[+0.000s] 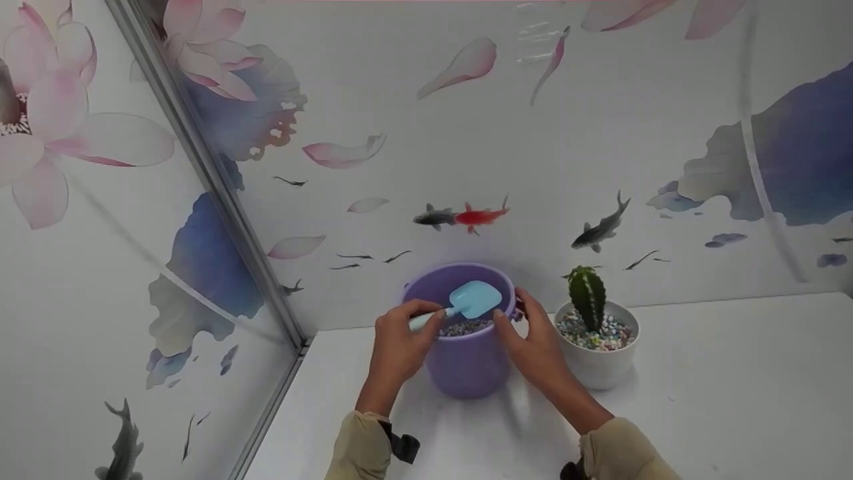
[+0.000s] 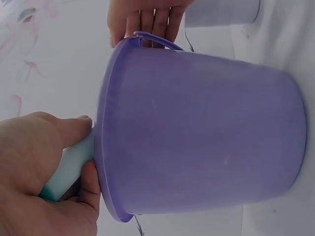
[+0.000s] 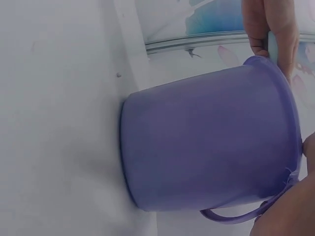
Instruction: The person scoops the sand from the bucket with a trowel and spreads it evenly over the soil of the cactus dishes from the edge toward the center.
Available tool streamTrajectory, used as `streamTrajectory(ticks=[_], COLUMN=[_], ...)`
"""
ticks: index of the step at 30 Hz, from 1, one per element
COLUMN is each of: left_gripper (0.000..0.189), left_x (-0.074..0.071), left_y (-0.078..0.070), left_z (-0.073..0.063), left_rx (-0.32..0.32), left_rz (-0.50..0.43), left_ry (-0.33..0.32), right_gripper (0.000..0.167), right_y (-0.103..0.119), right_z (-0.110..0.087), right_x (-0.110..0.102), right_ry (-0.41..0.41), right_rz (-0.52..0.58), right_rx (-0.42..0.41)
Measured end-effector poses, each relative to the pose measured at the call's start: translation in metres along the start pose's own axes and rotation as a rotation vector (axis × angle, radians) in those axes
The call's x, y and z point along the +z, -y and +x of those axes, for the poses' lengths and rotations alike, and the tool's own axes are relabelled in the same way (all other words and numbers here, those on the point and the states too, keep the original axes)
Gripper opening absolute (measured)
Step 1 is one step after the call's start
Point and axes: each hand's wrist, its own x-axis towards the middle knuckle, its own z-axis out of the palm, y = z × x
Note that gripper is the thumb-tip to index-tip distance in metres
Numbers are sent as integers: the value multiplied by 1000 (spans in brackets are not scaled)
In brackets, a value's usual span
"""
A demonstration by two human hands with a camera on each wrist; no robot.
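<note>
A purple bucket (image 1: 470,370) stands upright on the white table, with small gravel (image 1: 466,327) visible inside. My left hand (image 1: 402,343) pinches the handle of a light blue toy shovel (image 1: 476,298) at the bucket's near left rim. The shovel's blade lies over the bucket's mouth, above the gravel. On the right side, my right hand (image 1: 538,347) holds the bucket's rim between thumb and fingers. In the left wrist view, the fingers of the right hand (image 2: 147,22) are beside the bucket's purple carrying handle (image 2: 160,40), which hangs down against the outside.
Just right of the bucket stands a white pot (image 1: 596,367) with a green cactus (image 1: 587,298) in multicoloured pebbles. Behind is a wall (image 1: 373,113) painted with petals and fish. A metal corner strip (image 1: 220,187) runs along the left wall panel.
</note>
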Motion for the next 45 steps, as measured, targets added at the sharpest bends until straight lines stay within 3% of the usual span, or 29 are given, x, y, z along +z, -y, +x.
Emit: streamTrajectory(ticks=[10,25,36,45], left_gripper=[13,15,14,10], left_x=[2,5,2,12], left_y=[2,0,-3,-10], left_z=[-4,-2,12,28], left_rx=[2,-12,-28,-61], left_rz=[-10,23,102,235], left_ry=[-24,-21,-25,16], right_gripper=[79,76,77,80], right_y=[5,-1,3,5], right_z=[9,9,12,15], right_x=[0,0,-5,-10], right_ry=[74,75,79,102], right_rz=[-43,-66,-16,37], right_rx=[69,-17,-7,32])
